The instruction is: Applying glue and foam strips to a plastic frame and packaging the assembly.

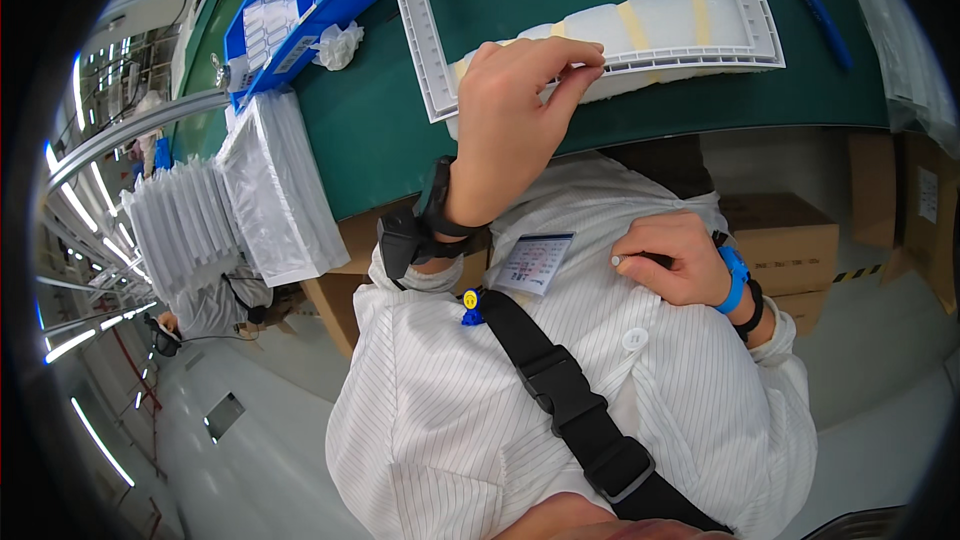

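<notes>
A white rectangular plastic frame (768, 35) lies on the green table, its near side resting over white padding with yellow strips (655, 20). My left hand (515, 115) is at the frame's near edge, thumb and forefinger pinched together over the rim. Whatever may be between those fingertips is too small to make out. Lower and to the right, my right hand (670, 255) is closed in front of my striped white coat. It grips a thin dark rod-like tool (655, 260) with a pale round end; most of it is hidden by the fingers.
A blue bin (300, 15) holding a white sheet of labels stands at the table's left, with crumpled white wrap (338, 45) beside it. Bagged flat panels (275, 190) stand in a row along the left side. A blue pen (815, 10) lies at the right, above cardboard boxes (780, 240).
</notes>
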Motion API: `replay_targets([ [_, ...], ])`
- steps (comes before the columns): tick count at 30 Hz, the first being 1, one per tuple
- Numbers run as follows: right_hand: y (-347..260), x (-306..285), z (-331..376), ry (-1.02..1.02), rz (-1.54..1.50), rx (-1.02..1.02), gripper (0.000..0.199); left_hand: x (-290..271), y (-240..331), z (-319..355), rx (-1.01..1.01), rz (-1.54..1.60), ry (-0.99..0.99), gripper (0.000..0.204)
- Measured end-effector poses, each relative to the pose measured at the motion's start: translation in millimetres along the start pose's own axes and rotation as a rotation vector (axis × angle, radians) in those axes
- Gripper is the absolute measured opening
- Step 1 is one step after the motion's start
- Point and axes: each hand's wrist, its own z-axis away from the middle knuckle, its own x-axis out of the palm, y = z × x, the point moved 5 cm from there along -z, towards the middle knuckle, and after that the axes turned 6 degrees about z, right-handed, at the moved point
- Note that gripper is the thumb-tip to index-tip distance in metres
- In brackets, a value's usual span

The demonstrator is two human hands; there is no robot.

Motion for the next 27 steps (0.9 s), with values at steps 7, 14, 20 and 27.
replay_targets([
  [7, 2.2, -3.7, -1.4, -0.001, -0.027, -0.002, 0.01, 12.2, -7.7, -1.5, 0.053, 0.015, 0.054, 0.01],
  [14, 4.1, -3.9, -1.8, 0.006, -0.046, 0.01, 0.01, 12.8, -5.9, 0.4, 0.037, -0.017, 0.036, 0.009],
  [20, 6.4, -2.0, -0.8, 0.042, -0.051, -0.005, 0.01, 14.8, -2.9, 1.7, 0.069, -0.036, 0.059, 0.01],
  [27, 6.3, 0.3, -0.2, 0.05, -0.061, -0.003, 0.011, 14.4, -1.9, 7.4, 0.075, -0.065, 0.12, 0.011],
])
